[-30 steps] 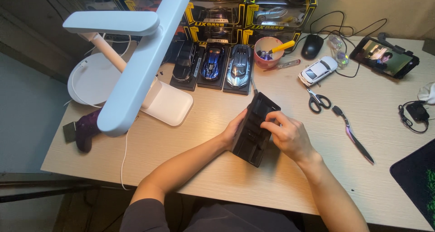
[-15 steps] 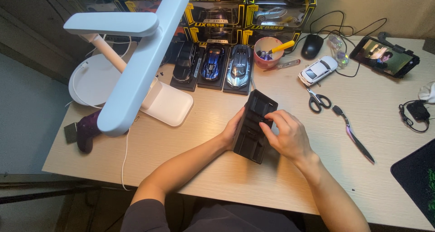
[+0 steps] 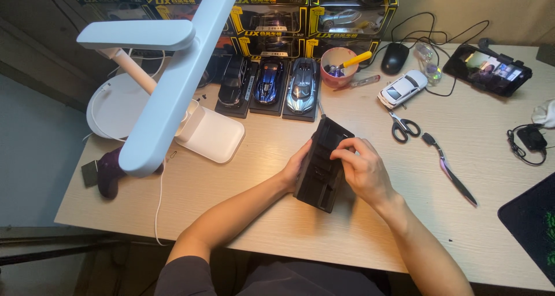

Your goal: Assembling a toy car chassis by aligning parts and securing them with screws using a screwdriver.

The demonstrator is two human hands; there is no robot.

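A black compartmented tray (image 3: 324, 164) is held tilted above the middle of the counter (image 3: 277, 226). Its left edge is gripped by the left hand (image 3: 296, 167), the fingers closed around it from behind. The right hand (image 3: 363, 171) is laid over its right side, the fingers (image 3: 341, 151) curled and pressed onto the tray's top face. Just to the right, scissors (image 3: 403, 126) and a slim knife (image 3: 450, 170) are seen lying flat. Farther back, three model cars (image 3: 269, 87) are lined up beside a pink cup (image 3: 338, 66) and a white toy car (image 3: 402, 88). A white desk lamp (image 3: 167, 93) is seen at the left.
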